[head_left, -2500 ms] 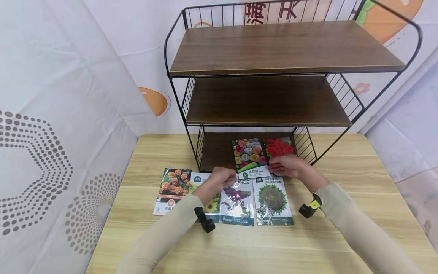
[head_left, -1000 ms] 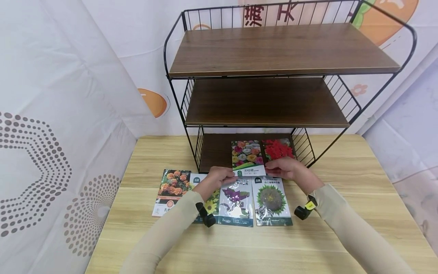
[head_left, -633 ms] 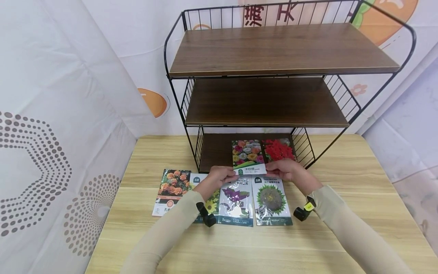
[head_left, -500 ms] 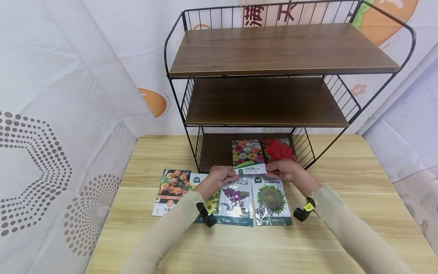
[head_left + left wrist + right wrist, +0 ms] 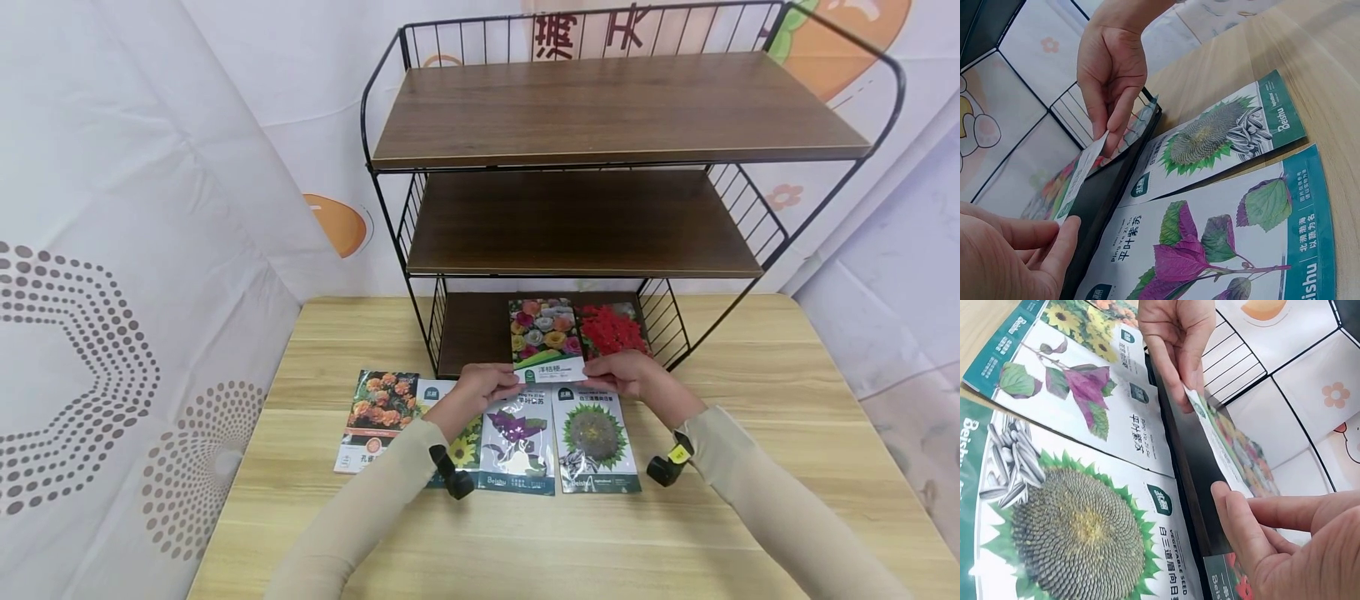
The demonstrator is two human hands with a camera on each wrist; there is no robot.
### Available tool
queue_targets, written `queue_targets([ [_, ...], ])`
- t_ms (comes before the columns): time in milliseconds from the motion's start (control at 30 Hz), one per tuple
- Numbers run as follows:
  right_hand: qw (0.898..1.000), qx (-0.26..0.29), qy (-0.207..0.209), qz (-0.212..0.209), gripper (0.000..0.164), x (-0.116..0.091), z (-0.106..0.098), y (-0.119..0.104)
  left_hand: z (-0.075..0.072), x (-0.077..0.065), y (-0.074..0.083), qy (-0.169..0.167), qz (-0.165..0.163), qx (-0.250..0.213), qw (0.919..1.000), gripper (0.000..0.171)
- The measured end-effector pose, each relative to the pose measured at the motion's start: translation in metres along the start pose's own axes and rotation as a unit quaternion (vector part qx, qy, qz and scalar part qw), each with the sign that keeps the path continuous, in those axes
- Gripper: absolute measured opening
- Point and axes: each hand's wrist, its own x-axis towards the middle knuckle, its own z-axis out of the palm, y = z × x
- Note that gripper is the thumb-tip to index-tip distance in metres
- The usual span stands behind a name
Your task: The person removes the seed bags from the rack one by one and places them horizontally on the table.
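A seed packet with many-coloured roses-like blooms (image 5: 546,333) is held at the bottom shelf's front, tilted with its far end raised. My left hand (image 5: 480,390) pinches its lower left corner between thumb and fingers. At the lower right corner my right hand (image 5: 628,373) pinches it the same way. Both wrist views show the packet's near edge between the thumbs and fingers, above the dark shelf board. A red-flower seed packet (image 5: 611,329) lies on the shelf beside it, partly behind my right hand.
On the table before the shelf lie packets with orange marigolds (image 5: 382,404), yellow flowers (image 5: 463,450), purple perilla (image 5: 517,442) and a sunflower head (image 5: 596,437). The black-framed rack's middle board (image 5: 585,225) hangs over the hands; wire sides (image 5: 663,321) bound the lowest level.
My left hand has come to the packet's lower left corner and taken hold of it. Lately the packet's far end has risen slightly, while both hands stay nearly in place.
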Motion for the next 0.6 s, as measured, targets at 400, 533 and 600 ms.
queue_targets([
  [400, 1.0, -0.019, -0.007, -0.001, 0.048, -0.01, -0.001, 0.002, -0.001, -0.004, 0.002, 0.001, -0.002, 0.029, 0.9996, 0.034],
  [533, 1.0, -0.026, 0.004, -0.013, 0.047, -0.013, -0.002, 0.005, 0.001, -0.005, 0.002, 0.007, -0.014, 0.04, 0.9991, 0.031],
  [600, 0.999, -0.029, 0.011, -0.018, 0.045, -0.014, -0.002, 0.006, 0.001, -0.005, 0.002, 0.01, -0.019, 0.045, 0.9987, 0.03],
])
